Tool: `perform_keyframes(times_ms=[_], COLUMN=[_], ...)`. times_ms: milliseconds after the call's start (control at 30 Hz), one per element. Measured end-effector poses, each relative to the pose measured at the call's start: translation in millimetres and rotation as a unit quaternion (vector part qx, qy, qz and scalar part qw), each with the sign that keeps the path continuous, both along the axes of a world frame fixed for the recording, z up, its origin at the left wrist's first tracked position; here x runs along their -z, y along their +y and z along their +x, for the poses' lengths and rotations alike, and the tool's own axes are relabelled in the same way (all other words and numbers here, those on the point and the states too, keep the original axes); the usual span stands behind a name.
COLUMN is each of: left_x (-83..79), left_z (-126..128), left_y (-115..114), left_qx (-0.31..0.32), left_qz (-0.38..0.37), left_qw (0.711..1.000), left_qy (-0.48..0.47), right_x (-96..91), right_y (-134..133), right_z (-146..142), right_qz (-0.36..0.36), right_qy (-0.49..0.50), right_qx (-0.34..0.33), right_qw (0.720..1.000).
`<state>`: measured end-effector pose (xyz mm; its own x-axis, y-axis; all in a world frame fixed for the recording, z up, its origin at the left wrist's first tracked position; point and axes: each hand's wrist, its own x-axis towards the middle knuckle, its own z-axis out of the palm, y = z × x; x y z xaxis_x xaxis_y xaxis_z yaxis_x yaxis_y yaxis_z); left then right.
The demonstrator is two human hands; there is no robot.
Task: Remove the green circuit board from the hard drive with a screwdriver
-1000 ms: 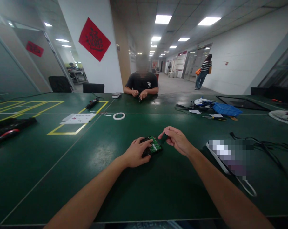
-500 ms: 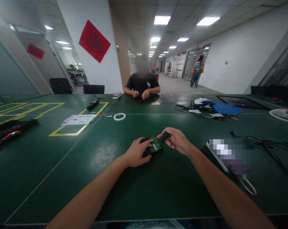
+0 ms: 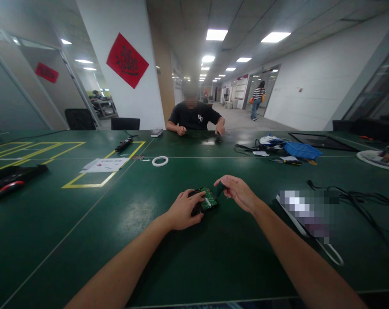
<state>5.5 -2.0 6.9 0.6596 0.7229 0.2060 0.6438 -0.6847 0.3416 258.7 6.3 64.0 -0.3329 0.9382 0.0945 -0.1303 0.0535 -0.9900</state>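
Your left hand lies flat over the near-left part of the green circuit board, fingers spread, pinning it to the green worktop near the middle. Keep that pressure even. Your right hand is closed around a dark-handled tool, probably a screwdriver, at the board's right edge; hold it upright and seated.
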Motion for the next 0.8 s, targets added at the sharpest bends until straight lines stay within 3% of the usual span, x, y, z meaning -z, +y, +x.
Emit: perform_keyframes(times_ms=[300, 467, 800], left_x=[-4.5, -5.2, -4.3], left_z=[1.3, 1.8, 2.7], left_y=[-3.3, -3.7, -3.5], left_qx=[-0.003, -0.001, -0.001], left_qz=[-0.008, -0.008, -0.01], left_qw=[1.0, 1.0, 1.0], left_qy=[-0.003, -0.003, -0.006], right_x=[0.9, -1.7, -3.6], right_y=[-1.1, -1.3, -5.8], right_z=[-2.9, 2.1, 3.3], right_qz=[0.02, 0.028, -0.022], right_qy=[0.017, 0.014, 0.042], right_qx=[0.003, -0.037, -0.047], right_qw=[1.0, 0.999, 0.998])
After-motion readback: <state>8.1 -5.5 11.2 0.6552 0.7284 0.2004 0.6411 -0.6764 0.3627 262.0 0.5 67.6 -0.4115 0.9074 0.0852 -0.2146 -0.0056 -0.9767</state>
